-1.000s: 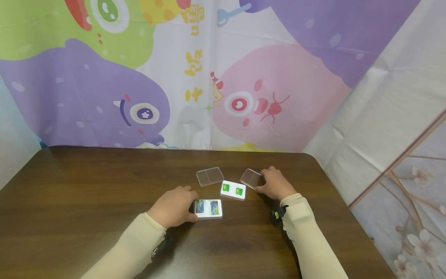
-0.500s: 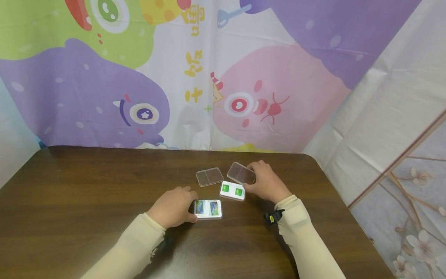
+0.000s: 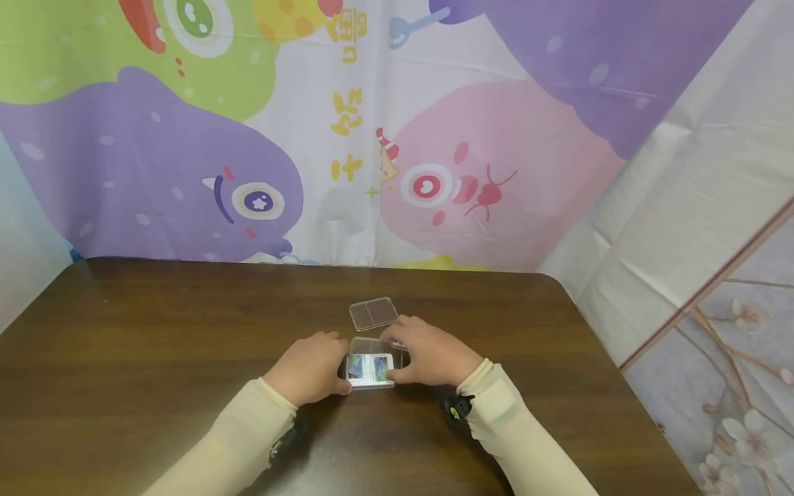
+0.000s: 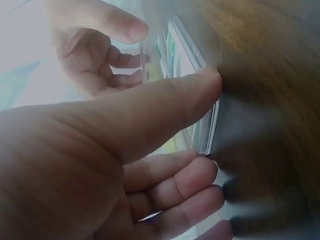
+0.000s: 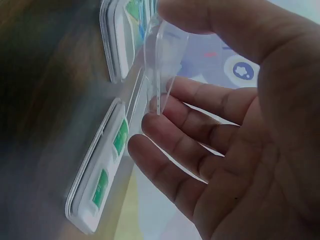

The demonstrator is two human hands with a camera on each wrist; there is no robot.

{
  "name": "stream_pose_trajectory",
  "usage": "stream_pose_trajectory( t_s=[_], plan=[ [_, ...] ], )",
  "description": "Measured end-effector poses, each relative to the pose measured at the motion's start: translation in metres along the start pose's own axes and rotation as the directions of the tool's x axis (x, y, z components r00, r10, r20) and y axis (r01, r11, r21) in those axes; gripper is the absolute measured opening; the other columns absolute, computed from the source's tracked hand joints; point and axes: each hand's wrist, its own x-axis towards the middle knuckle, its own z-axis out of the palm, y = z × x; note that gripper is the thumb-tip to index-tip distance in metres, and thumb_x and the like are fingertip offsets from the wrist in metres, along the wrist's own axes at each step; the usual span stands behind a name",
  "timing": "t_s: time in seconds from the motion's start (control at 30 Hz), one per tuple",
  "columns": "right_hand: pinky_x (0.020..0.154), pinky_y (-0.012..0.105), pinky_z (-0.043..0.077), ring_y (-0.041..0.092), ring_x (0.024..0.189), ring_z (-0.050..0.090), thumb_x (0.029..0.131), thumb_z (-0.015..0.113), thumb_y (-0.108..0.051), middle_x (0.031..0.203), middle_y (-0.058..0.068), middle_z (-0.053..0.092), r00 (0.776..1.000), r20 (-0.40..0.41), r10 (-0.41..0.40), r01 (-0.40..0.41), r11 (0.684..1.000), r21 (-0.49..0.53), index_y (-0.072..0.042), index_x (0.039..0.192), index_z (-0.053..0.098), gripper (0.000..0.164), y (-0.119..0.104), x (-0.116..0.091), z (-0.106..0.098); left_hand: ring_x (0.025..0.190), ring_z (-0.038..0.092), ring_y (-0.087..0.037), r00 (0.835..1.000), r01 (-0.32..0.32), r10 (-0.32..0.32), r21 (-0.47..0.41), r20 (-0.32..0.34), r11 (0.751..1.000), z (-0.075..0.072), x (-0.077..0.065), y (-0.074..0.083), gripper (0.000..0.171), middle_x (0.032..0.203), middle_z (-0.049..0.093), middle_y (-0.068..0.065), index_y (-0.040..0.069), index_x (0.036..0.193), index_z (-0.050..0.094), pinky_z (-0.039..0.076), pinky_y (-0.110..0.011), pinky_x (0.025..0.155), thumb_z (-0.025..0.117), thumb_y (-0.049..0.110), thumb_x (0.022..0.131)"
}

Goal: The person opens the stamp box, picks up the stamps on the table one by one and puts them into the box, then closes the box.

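On the table, my left hand grips the left end of a small case holding two blue-green picture cards. In the left wrist view, thumb and fingertips lie on opposite edges of that case. My right hand pinches a clear plastic lid between thumb and fingertips. This lid is tilted close over the blue-green case, its far edge raised in the head view. A second case with two green pictures lies beside it, mostly hidden behind my right hand in the head view.
Another clear lid lies flat on the brown wooden table, just beyond the hands. A cartoon-printed cloth hangs behind the table's back edge, and a pale floral panel stands at the right.
My right hand has brought the clear lid leftward and nearer, past the green-picture case to above the blue-green one. My left hand has stayed in place on its case.
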Motion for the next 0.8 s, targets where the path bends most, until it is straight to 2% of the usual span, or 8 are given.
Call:
stream_pose_trajectory(
  t_s=[0.2, 0.3, 0.43, 0.6, 0.8],
  plan=[
    [0.087, 0.033, 0.052, 0.012, 0.101, 0.055, 0.086, 0.083, -0.035, 0.119, -0.001, 0.063, 0.999, 0.023, -0.022, 0.023, 0.999, -0.024, -0.013, 0.129, 0.067, 0.05, -0.0056, 0.0, 0.0014, 0.091, 0.064, -0.029, 0.999, 0.038, -0.038, -0.003, 0.008, 0.999, 0.0007, 0.0004, 0.0007, 0.053, 0.096, 0.066, -0.01, 0.001, 0.103, 0.07, 0.056, -0.048, 0.079, 0.095, 0.033, 0.071],
    [0.087, 0.032, 0.052, 0.012, 0.1, 0.056, 0.086, 0.083, -0.035, 0.119, -0.001, 0.063, 0.999, 0.031, -0.037, 0.038, 0.999, -0.031, -0.014, 0.129, 0.067, 0.05, -0.0064, 0.0011, 0.0022, 0.094, 0.064, -0.029, 0.999, 0.042, -0.042, -0.013, 0.007, 0.999, 0.0002, 0.0, 0.0002, 0.059, 0.1, 0.066, -0.01, 0.0, 0.111, 0.067, 0.055, -0.047, 0.081, 0.095, 0.033, 0.071],
    [0.089, 0.03, 0.052, 0.011, 0.101, 0.057, 0.086, 0.083, -0.035, 0.119, -0.001, 0.064, 0.998, 0.038, -0.047, 0.049, 0.997, -0.055, -0.014, 0.129, 0.067, 0.05, -0.0057, 0.0026, 0.0038, 0.098, 0.065, -0.029, 1.0, 0.031, -0.031, -0.02, 0.004, 0.999, -0.001, -0.0003, -0.0007, 0.064, 0.107, 0.067, -0.011, 0.001, 0.119, 0.065, 0.056, -0.048, 0.083, 0.095, 0.032, 0.072],
    [0.091, 0.031, 0.052, 0.012, 0.103, 0.058, 0.086, 0.084, -0.033, 0.119, -0.001, 0.066, 0.997, 0.044, -0.061, 0.064, 0.995, -0.076, -0.013, 0.128, 0.068, 0.05, -0.0053, 0.0029, 0.004, 0.091, 0.062, -0.025, 1.0, 0.015, -0.015, -0.008, 0.017, 1.0, -0.0012, -0.0001, -0.0022, 0.059, 0.1, 0.065, -0.007, 0.005, 0.116, 0.068, 0.055, -0.046, 0.078, 0.094, 0.033, 0.071],
    [0.093, 0.031, 0.05, 0.015, 0.105, 0.058, 0.085, 0.084, -0.03, 0.117, 0.0, 0.067, 0.995, 0.05, -0.088, 0.092, 0.992, -0.085, -0.011, 0.126, 0.069, 0.048, -0.0035, 0.0031, 0.0058, 0.088, 0.061, -0.023, 1.0, -0.005, 0.005, -0.004, 0.022, 1.0, -0.0012, -0.0001, -0.0017, 0.061, 0.1, 0.064, -0.007, 0.004, 0.118, 0.068, 0.054, -0.044, 0.075, 0.092, 0.036, 0.072]
  ],
)
